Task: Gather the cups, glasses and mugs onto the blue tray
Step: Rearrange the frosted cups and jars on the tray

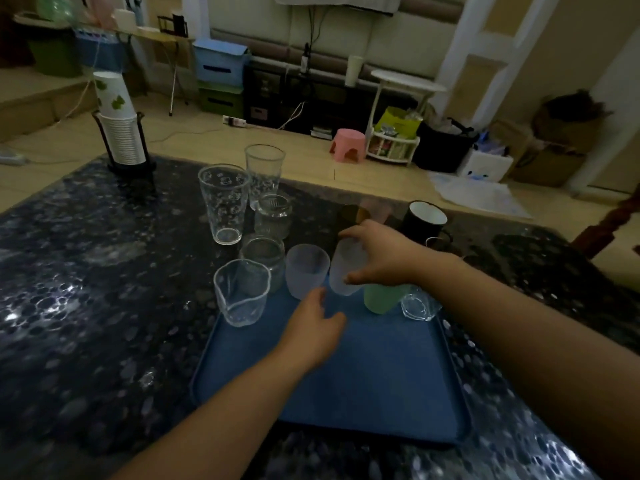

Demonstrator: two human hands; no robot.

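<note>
**Gathering cups onto a tray**

Where the dark worktop (86, 289) carries a blue tray (374, 386), clear glasses (224, 202) stand just beyond its far edge. The right hand (381, 258) grasps a tilted frosted cup (346, 271) above the tray; the left hand (317, 327) hovers released beside a second frosted cup (306, 270).

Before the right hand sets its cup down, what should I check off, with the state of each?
1. Right hand grips the frosted cup: ok.
2. Cup upright: not ok, it tilts.
3. Bare room on the tray near the person: ok.
4. Left hand free: ok, open and holding nothing.
5. Landing spot between the second frosted cup and the green cup is tight: cannot tell.
6. All cups gathered: not ok, the black mug and tall glasses sit off the tray.
</note>
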